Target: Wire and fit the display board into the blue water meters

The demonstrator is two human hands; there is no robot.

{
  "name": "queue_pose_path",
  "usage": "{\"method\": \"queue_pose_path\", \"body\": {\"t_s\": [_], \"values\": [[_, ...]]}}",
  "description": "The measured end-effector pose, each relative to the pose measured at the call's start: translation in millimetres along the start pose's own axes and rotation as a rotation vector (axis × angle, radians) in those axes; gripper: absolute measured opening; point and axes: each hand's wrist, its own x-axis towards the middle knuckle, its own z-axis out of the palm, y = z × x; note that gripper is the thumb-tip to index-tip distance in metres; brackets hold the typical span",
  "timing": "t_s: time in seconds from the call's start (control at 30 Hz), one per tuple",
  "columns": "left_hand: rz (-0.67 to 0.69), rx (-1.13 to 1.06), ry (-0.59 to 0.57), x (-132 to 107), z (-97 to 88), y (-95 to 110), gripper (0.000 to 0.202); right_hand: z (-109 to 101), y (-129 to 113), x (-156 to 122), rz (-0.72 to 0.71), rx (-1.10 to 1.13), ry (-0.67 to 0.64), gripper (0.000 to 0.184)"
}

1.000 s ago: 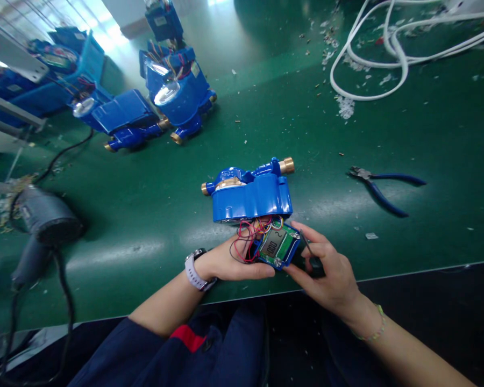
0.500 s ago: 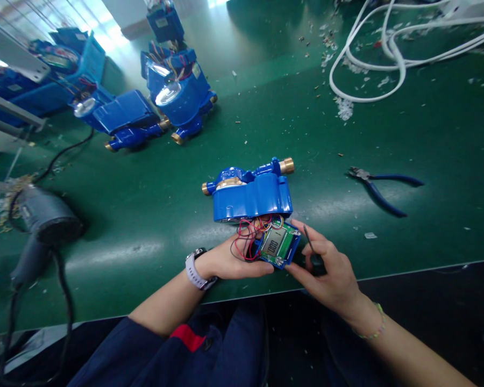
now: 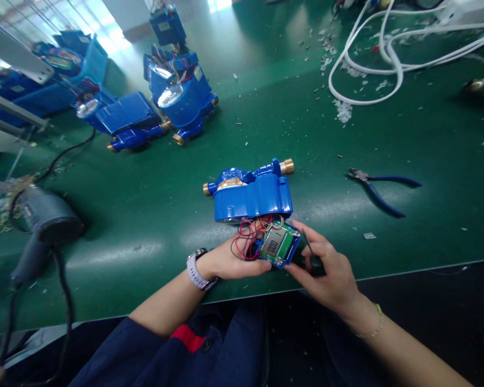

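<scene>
My left hand (image 3: pixel 236 260) is closed round a display circuit board (image 3: pixel 280 244) in a blue housing, its thumb along the near edge. Grey digits show on the board's screen, and red, black and yellow wires run from it towards a blue water meter (image 3: pixel 252 196) with brass threaded ends, lying just beyond. My right hand (image 3: pixel 333 274) grips a screwdriver (image 3: pixel 317 263) with a dark handle and thin shaft, the shaft pointing up and away from the board. Thumb and fingertips of this hand also touch the board's right edge.
Blue-handled cutting pliers (image 3: pixel 377 188) lie open on the right of the green bench (image 3: pixel 177 199). A grey heat gun (image 3: pixel 48 215) sits at left. More water meters (image 3: pixel 185 102) and a blue crate (image 3: pixel 99 59) stand behind. White cable (image 3: pixel 399 80) loops at back right, among scraps.
The view has shifted slightly, bringing a brass-coloured object in at the right edge and a blurred shape at the lower left corner. Both hands keep nearly the same hold on the board and screwdriver.
</scene>
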Motion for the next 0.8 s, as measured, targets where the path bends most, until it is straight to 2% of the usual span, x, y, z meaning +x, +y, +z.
{"method": "queue_pose_path", "body": {"t_s": [0.2,0.47,0.63,0.8], "values": [[0.011,-0.013,0.028,1,3.7,-1,0.060,1,-1,0,-0.083,-0.060,0.042,0.024],[-0.010,-0.055,0.101,-1,8.4,-1,0.055,1,-1,0,-0.089,-0.060,0.041,0.025],[0.002,-0.095,0.094,0,9.9,-2,0.057,0,-3,0,-0.083,-0.060,0.034,0.025],[-0.053,-0.113,0.103,1,12.3,-1,0.054,2,-2,1,-0.080,-0.050,0.037,0.024]]}}
